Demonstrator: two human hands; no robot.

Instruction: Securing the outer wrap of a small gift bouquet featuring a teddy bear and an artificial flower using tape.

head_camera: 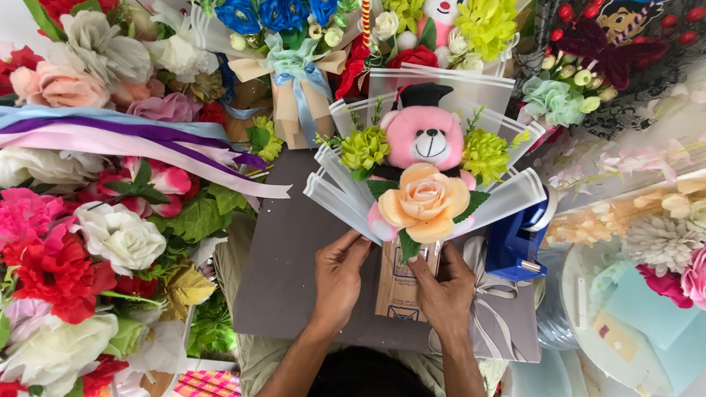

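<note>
Both hands work at the base of a small bouquet that lies on a dark grey board in the middle of the scene. The left hand has its fingers bent and pressed against the near left edge of the frosted wrapping, just below the peach rose. The right hand rests on the brown paper stem wrap, thumb and forefinger pinching it right under the rose's green leaf. Neither hand is spread flat; both are closed lightly on the bouquet.

The bouquet holds a pink teddy bear with a black cap, the peach rose in front of it, and a yellow-green flower on each side, all fanned in frosted sheets.

Just right of the bouquet stands a blue tape dispenser, with a grey ribbon lying near it on the board. On the left is a heap of fake flowers: a red one, a white rose and pink ones, with purple and pale blue ribbons trailing across them. At the far side lie more finished bouquets, one with blue roses and a pale blue bow. On the right are pale flower sprays
</note>
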